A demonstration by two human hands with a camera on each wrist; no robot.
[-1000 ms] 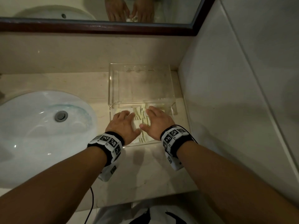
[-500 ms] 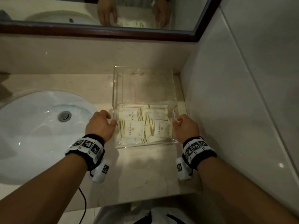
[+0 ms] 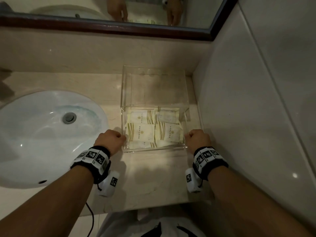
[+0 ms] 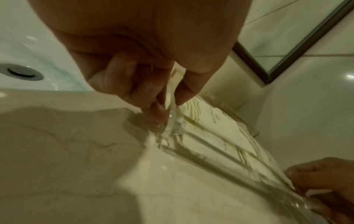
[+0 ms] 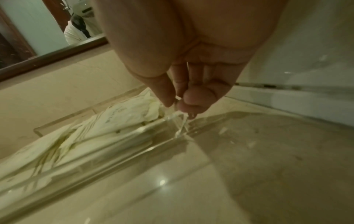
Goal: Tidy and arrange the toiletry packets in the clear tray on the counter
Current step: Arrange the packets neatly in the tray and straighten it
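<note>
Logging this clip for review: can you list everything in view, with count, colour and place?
Clear tray: one, transparent, on the counter beside the right wall.
Toiletry packets: at least four, cream-white with olive stripes, lying flat in the tray's near part; exact count unclear where they overlap.
Counter: one, beige stone.
Sink: one, white, with a metal drain, left of the tray.
Mirror: one, dark wood frame, above the back wall.
Wall tiles: pale, on the right.
Cable: one, black, at the counter's near edge.
Wristbands: two, black with white markers.
Hands: left hand pinches the tray's left wall; right hand pinches its right wall.
</note>
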